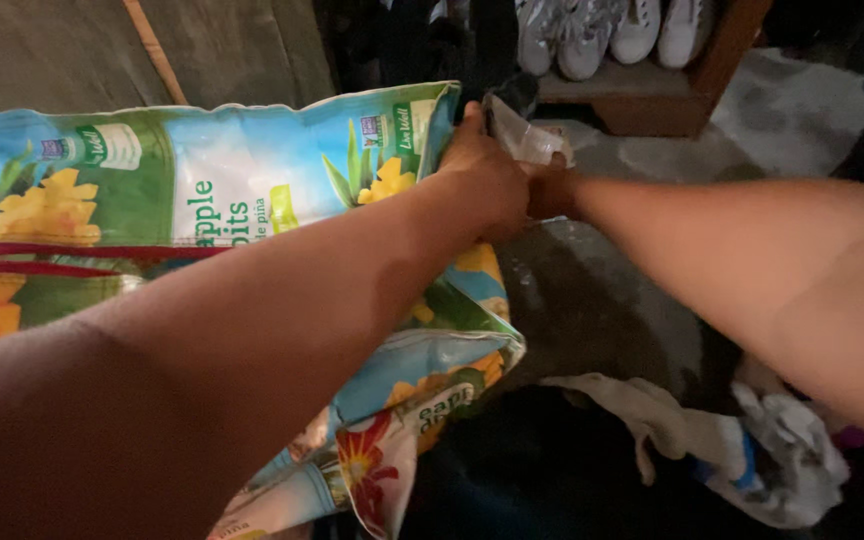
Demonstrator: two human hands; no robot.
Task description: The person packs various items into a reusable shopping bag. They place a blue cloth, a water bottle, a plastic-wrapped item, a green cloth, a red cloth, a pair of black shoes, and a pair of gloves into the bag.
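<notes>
A large glossy carrier bag (222,190) printed with yellow fruit, green leaves and blue sky lies across the left of the head view, red handles at its left side. My left hand (487,175) reaches over the bag and grips its upper right corner. My right hand (550,190) is mostly hidden behind the left hand and touches a crumpled piece of clear plastic (524,135) at that same corner. Whether the right hand grips the plastic or the bag edge is hidden.
White sneakers (592,30) stand on a low wooden shelf (652,100) at the top. A crumpled pale cloth pile (742,440) lies on the dark floor at lower right. A grey surface with a wooden strip (152,45) lies at upper left.
</notes>
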